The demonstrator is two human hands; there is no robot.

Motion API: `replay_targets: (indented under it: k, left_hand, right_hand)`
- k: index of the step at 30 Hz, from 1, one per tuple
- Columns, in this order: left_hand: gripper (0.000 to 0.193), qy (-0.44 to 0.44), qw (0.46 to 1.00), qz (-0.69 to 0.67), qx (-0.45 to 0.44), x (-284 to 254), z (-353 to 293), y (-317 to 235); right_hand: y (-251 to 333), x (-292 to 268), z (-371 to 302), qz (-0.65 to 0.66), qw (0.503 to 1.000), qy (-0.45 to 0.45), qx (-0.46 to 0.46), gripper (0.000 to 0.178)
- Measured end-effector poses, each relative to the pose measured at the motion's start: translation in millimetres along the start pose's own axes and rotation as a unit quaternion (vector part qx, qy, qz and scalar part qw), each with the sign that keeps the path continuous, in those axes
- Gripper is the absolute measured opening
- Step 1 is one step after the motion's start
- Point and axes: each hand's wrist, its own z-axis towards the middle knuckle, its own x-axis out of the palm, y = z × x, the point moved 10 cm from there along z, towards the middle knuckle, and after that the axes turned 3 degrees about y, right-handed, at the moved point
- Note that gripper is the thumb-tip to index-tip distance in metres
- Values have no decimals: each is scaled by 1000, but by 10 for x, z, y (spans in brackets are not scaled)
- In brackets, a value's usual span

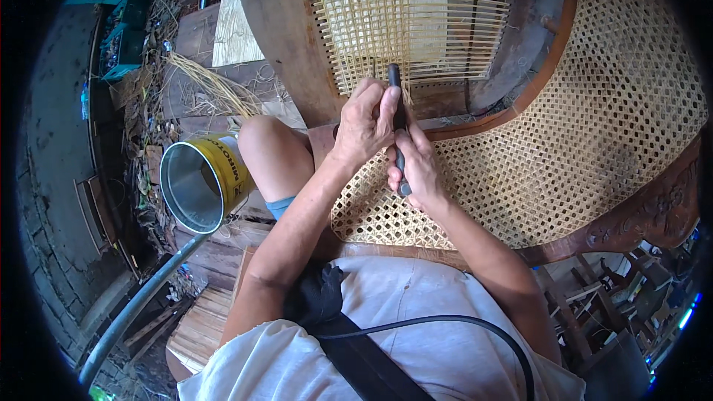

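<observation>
- Two forearms of yours came up from the lower edge, over a pale shirt and a black cable (445, 321) that curved across your chest.
- Your left hand (364, 120) was closed around the upper part of a dark, slim tool (399, 130), with the thumb laid along its shaft.
- Your right hand (417, 167) was closed on the lower part of the same tool, just under the left one, so that the two hands touched.
- That tool stood nearly upright, with its top end against the lower edge of the unfinished cane panel (412, 18), where loose strands ran in open rows.
- Beneath your hands lay a finished cane seat (594, 134), woven in an even pattern of holes and held in a carved wooden frame (639, 215).
- Your bare knee (271, 148) rose to the left of the hands, close to the wooden frame.
- Beside the knee, farther left, a yellow metal can (197, 178) lay tilted with its open mouth turned toward you.
- Beyond the can, dry straw (212, 85) lay scattered over rough planks.
</observation>
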Motion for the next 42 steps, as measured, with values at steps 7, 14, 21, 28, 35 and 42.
replay_targets:
  k: [7, 14, 21, 28, 35, 42]
  left_hand:
    - [22, -16, 1000, -16, -11, 10, 36, 112]
    - [23, 60, 994, -50, -79, 136, -450, -35]
    - [24, 14, 997, -56, -47, 16, -370, 172]
    - [25, 52, 995, -58, -62, 122, -306, 311]
    - [26, 61, 997, -38, -39, 164, -254, 294]
    - [23, 50, 997, 5, -53, 272, -217, 179]
  right_hand:
    - [144, 95, 55, 34, 999, 16, -25, 56]
    - [98, -325, -249, 46, 999, -13, 19, 60]
    - [-254, -108, -299, -97, 982, 77, 141, 59]
    - [-12, -246, -187, -28, 999, -15, 19, 60]
    - [134, -367, -93, 51, 995, -78, -25, 64]
    - [-73, -65, -89, -18, 995, 64, 76, 60]
